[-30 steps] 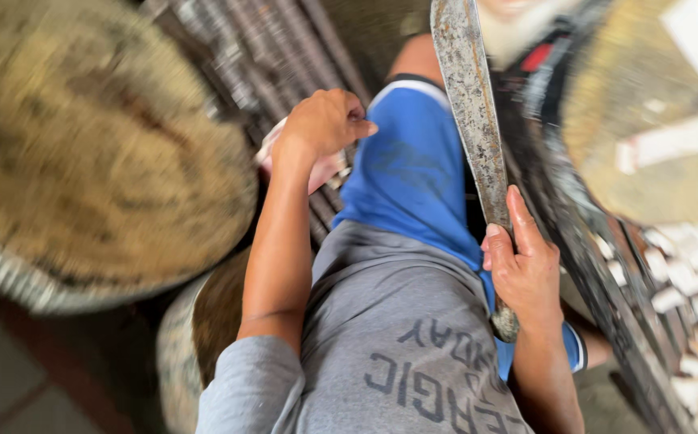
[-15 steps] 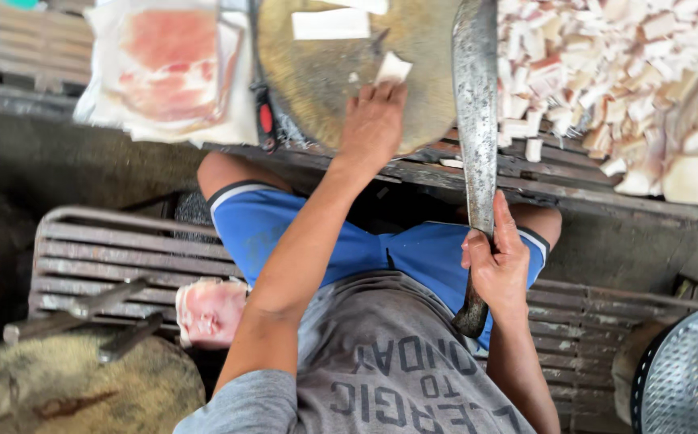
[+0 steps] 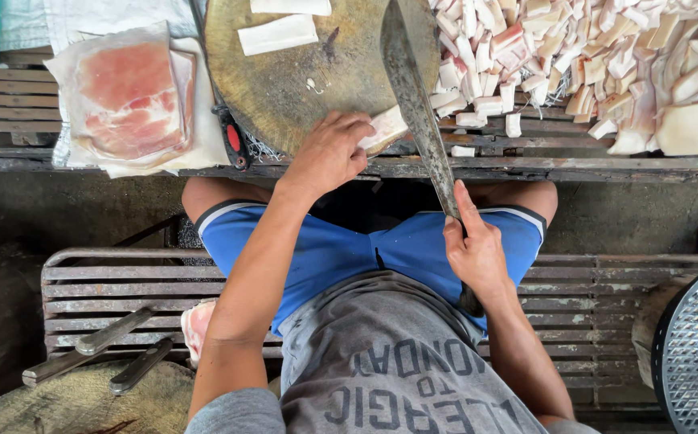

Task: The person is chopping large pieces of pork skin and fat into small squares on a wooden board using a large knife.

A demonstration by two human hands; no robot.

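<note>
slatted wood bench (image 3: 622, 281), dark floor (image 3: 67, 209)
</note>
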